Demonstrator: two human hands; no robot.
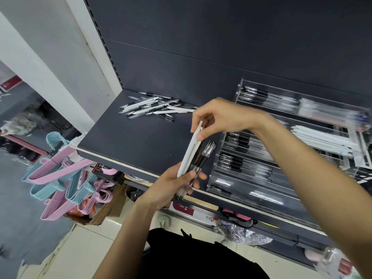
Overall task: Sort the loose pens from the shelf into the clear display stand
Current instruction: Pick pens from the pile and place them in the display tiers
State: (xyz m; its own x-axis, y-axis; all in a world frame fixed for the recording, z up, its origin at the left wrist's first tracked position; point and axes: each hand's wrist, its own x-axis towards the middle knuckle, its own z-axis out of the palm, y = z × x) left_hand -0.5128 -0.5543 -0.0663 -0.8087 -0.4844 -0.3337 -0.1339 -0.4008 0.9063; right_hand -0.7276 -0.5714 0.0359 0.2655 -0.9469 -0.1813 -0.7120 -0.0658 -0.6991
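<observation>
A heap of loose pens [153, 106], white ones and clear ones with black grips, lies at the back left of the dark shelf [128, 141]. The clear display stand [281, 158] fills the shelf's right side, its tiered rows holding black-grip pens and white pens. My left hand [171, 186] grips a bundle of pens [193, 158] above the shelf's front edge, white and clear ones, pointing up. My right hand [219, 117] pinches the top of a white pen in that bundle with thumb and fingers.
Pink and blue plastic hangers [66, 178] hang below the shelf at the left. Boxes and wrapped goods sit on the lower shelf [201, 216]. A white upright [94, 43] borders the shelf's left side. The dark back panel rises behind.
</observation>
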